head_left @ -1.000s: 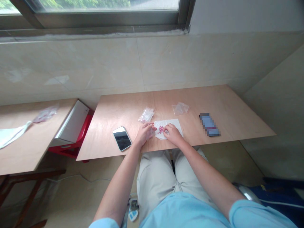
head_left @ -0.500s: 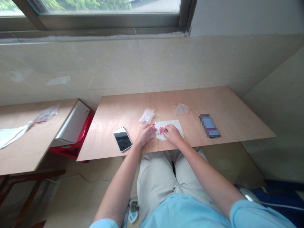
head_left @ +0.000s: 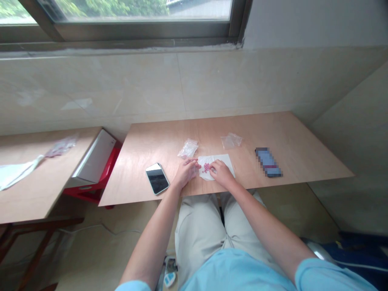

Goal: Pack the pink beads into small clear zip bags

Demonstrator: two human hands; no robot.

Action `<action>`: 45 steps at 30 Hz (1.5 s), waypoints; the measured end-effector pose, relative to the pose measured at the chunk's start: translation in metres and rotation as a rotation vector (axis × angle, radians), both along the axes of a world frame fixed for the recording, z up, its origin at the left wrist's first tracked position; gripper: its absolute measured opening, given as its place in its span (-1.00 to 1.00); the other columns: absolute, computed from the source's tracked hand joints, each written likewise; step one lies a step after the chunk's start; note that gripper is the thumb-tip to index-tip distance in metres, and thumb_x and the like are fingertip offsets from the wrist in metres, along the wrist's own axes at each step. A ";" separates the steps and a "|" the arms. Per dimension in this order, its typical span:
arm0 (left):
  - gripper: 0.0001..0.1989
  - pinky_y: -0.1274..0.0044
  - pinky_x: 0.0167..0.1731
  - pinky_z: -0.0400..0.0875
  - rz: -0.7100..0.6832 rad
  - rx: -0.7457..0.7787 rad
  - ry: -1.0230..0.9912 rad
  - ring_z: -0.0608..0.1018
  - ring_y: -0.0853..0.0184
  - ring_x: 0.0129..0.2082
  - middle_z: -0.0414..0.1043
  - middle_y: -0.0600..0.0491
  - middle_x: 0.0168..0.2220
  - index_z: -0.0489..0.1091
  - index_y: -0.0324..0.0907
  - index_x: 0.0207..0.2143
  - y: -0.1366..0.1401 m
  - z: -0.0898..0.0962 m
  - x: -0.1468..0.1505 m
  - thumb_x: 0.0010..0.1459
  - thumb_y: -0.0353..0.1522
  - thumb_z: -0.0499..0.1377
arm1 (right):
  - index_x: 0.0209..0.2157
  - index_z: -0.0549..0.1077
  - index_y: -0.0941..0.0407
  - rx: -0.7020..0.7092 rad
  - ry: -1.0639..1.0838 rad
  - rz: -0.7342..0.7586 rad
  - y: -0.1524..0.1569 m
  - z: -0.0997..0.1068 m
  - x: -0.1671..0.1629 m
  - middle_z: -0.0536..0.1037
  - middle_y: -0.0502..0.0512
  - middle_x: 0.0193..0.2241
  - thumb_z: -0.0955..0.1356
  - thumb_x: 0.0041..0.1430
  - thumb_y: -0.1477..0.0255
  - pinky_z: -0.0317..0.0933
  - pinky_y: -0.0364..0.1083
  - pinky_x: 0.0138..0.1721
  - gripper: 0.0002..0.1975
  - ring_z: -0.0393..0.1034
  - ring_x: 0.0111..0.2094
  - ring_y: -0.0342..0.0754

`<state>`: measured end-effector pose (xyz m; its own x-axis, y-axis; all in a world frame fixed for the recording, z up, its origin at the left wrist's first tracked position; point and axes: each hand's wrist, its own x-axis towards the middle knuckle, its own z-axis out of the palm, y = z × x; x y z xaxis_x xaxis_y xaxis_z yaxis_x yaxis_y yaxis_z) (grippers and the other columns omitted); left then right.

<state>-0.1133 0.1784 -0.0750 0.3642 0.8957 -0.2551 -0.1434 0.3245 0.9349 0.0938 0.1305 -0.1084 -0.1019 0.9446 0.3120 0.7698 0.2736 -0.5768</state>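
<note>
Small pinkish-red beads (head_left: 206,167) lie in a loose cluster on a white sheet (head_left: 224,160) near the table's front edge. At the sheet's left side my left hand (head_left: 184,173) is closed on a small clear plastic bag (head_left: 193,173), mostly covered by the fingers. My right hand (head_left: 222,173) rests over the right part of the sheet. Its fingertips are pinched together beside the beads; whatever is between them is too small to make out.
Behind my left hand is a pile of clear bags (head_left: 188,148). More flat clear bags (head_left: 231,140) lie farther right. One phone (head_left: 157,178) is on the left, a pixelated phone (head_left: 268,162) on the right. A red stool (head_left: 104,178) stands between the two tables.
The view has tilted very slightly, so everything sits a little lower. Both hands keep nearly the same places over the sheet.
</note>
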 end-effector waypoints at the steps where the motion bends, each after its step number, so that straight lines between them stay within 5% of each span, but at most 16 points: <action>1: -0.55 0.64 -0.61 0.28 0.000 0.001 0.001 0.56 0.27 -0.29 0.49 -0.02 -0.27 0.42 -0.16 -0.07 0.000 0.000 0.000 0.10 -0.07 0.30 | -0.32 0.48 0.09 0.002 0.000 0.000 -0.001 0.000 0.000 0.48 0.09 -0.28 0.37 0.18 0.59 0.21 -0.07 -0.08 -0.89 0.35 -0.16 0.03; 21: -0.53 0.63 -0.60 0.28 0.014 0.029 -0.009 0.59 0.25 -0.31 0.53 -0.06 -0.28 0.43 -0.19 -0.08 0.000 -0.002 -0.002 0.07 -0.07 0.31 | -0.30 0.51 0.10 -0.006 0.077 0.001 0.001 0.004 -0.001 0.51 0.09 -0.28 0.38 0.17 0.59 0.25 -0.07 -0.10 -0.89 0.40 -0.19 0.00; 27: -0.58 0.59 -0.59 0.31 -0.015 0.109 0.089 0.56 0.30 -0.41 0.56 -0.08 -0.28 0.44 -0.20 -0.12 0.001 -0.005 -0.001 0.09 -0.10 0.31 | -0.31 0.48 0.10 0.022 0.343 -0.061 0.019 0.039 -0.022 0.53 0.05 -0.33 0.35 0.24 0.46 0.29 -0.11 -0.25 -0.94 0.44 -0.31 -0.06; 33: -0.61 0.53 -0.35 0.42 -0.004 0.274 0.048 0.57 0.28 -0.29 0.56 -0.08 -0.20 0.48 -0.25 -0.12 0.002 -0.007 0.003 0.08 -0.17 0.33 | -0.28 0.53 0.09 0.043 0.334 0.110 0.035 0.076 -0.047 0.57 0.07 -0.26 0.37 0.24 0.43 0.30 -0.12 -0.20 -0.92 0.45 -0.23 -0.05; 39: -0.68 0.55 -0.46 0.40 -0.025 0.177 0.064 0.55 0.31 -0.41 0.55 -0.06 -0.33 0.41 -0.22 -0.26 0.000 -0.006 0.001 0.07 -0.18 0.34 | -0.27 0.53 0.12 -0.032 0.246 -0.080 0.029 0.041 -0.011 0.59 0.10 -0.31 0.32 0.25 0.47 0.31 -0.10 -0.21 -0.87 0.47 -0.30 -0.05; 45: -0.66 0.58 -0.53 0.36 -0.027 0.111 0.037 0.55 0.31 -0.41 0.55 -0.03 -0.32 0.37 -0.16 -0.22 0.000 -0.007 -0.001 0.08 -0.14 0.32 | -0.31 0.56 0.12 -0.101 0.141 -0.057 0.013 0.003 0.013 0.57 0.10 -0.30 0.39 0.13 0.55 0.29 -0.08 -0.13 -0.89 0.44 -0.24 -0.02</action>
<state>-0.1139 0.1782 -0.0819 0.3804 0.9094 -0.1683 -0.1008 0.2217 0.9699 0.1066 0.1436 -0.1055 -0.0088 0.9750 0.2222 0.6919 0.1664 -0.7025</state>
